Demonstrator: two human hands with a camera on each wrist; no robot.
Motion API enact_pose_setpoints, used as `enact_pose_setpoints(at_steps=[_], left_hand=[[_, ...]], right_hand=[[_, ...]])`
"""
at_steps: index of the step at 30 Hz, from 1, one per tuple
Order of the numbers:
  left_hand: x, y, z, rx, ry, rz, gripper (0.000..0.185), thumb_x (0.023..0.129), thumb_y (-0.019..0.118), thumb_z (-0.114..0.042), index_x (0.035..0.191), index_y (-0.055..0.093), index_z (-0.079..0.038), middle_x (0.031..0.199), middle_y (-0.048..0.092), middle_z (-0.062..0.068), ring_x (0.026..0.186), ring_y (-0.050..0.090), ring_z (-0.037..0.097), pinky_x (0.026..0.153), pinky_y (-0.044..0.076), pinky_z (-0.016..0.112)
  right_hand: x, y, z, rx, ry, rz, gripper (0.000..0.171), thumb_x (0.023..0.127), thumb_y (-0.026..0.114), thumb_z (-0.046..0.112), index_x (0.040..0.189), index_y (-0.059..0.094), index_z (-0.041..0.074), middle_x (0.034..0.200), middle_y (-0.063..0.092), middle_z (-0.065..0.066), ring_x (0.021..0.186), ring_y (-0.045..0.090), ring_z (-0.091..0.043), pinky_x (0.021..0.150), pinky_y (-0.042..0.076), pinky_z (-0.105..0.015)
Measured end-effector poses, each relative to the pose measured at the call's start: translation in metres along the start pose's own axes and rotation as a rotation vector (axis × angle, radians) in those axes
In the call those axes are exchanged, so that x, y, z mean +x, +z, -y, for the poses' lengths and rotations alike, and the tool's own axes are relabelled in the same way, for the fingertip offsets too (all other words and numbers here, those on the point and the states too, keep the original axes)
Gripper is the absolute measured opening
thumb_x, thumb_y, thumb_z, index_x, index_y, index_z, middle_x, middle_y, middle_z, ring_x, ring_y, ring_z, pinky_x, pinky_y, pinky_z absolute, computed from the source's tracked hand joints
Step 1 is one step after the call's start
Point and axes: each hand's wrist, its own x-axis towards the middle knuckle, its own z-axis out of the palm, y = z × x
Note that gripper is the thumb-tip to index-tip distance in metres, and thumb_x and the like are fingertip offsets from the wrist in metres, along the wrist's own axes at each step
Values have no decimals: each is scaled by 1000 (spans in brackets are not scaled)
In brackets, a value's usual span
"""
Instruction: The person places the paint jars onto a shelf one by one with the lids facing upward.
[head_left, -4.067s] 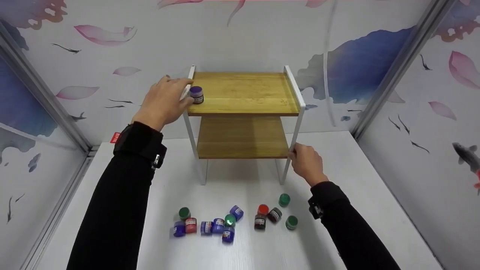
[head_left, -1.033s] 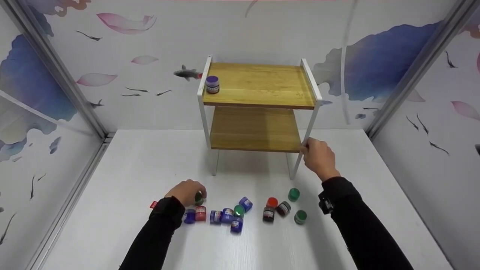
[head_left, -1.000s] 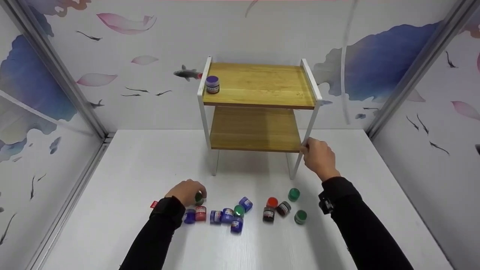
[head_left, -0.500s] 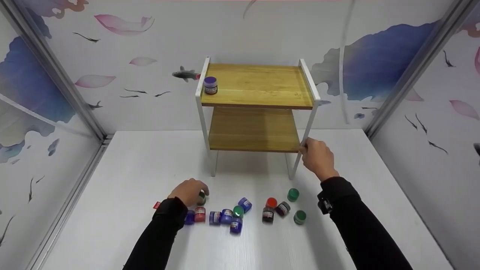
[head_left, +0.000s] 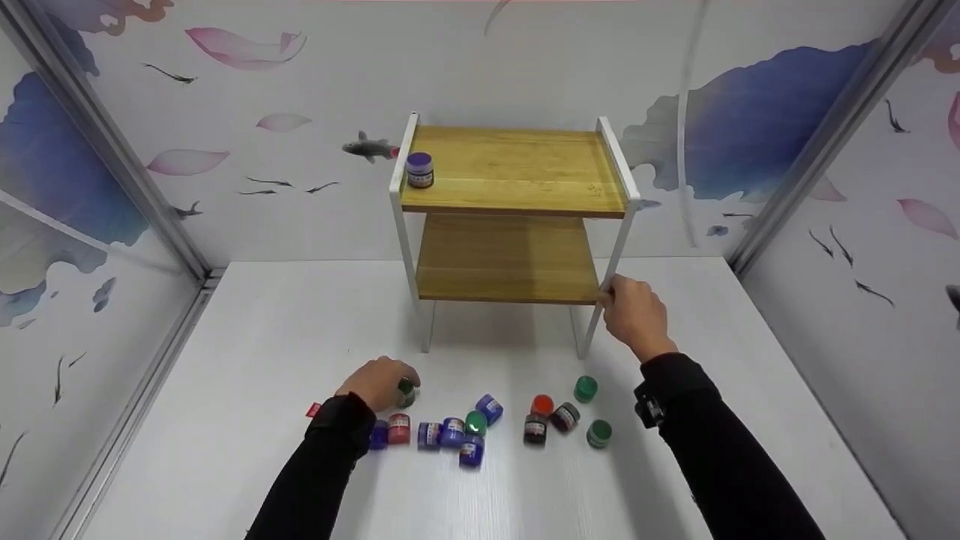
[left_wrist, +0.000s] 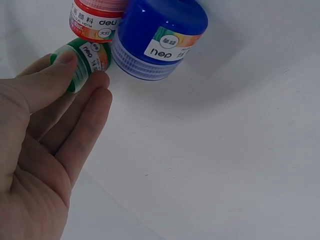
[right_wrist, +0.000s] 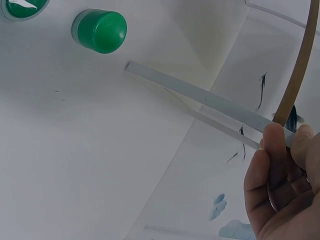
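Down from the top shelf, my left hand [head_left: 379, 382] now pinches a green-lidded paint jar [left_wrist: 82, 62] on the white table [head_left: 247, 337], beside the red jar [left_wrist: 97, 20] and blue jar [left_wrist: 160, 37]. Farther out, my right hand [head_left: 634, 315] grips the rack's white leg [head_left: 609, 270]. 1 purple jar [head_left: 420, 169] sits up top.

A shelf [head_left: 517, 169] stands at the back of the desk [head_left: 240, 315], with one jar [head_left: 420, 170] on its top left corner. More jars [head_left: 465, 431] lie in front of the shelf.
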Motion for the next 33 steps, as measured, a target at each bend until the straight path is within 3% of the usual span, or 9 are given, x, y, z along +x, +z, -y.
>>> enact_pose_setpoints(at_steps=[8,14,20,33], left_hand=[[3,6,2,45,54,-68,21,86,69,-2,106,73,-7,102,72,10,101,65,31,96,50,47],[4,6,1,8,69,-69,18,88,66,-2,102,76,-9,102,74,8,104,65,31,98,49,48],[2,6,1,10,75,-72,28,87,63,7,109,73,-6,109,72,12,108,63,33,99,48,49],[5,4,0,-20,77,-30,29,90,61,4,114,71,-9,111,71,10,111,63,32,102,47,50]], right_hand=[[-1,0,-1,9,-9,-21,18,97,57,13,100,66,-2,93,71,-20,84,70,-35,70,55,-48],[0,0,-1,13,-7,-16,18,98,57,15,99,65,-2,93,71,-19,84,69,-34,71,54,-48],[0,0,-1,11,-8,-15,18,98,57,14,98,65,-1,93,71,-20,84,69,-35,71,54,-48],[1,1,-2,6,-7,-21,17,97,57,15,98,65,-1,92,71,-19,83,69,-33,69,54,-47]])
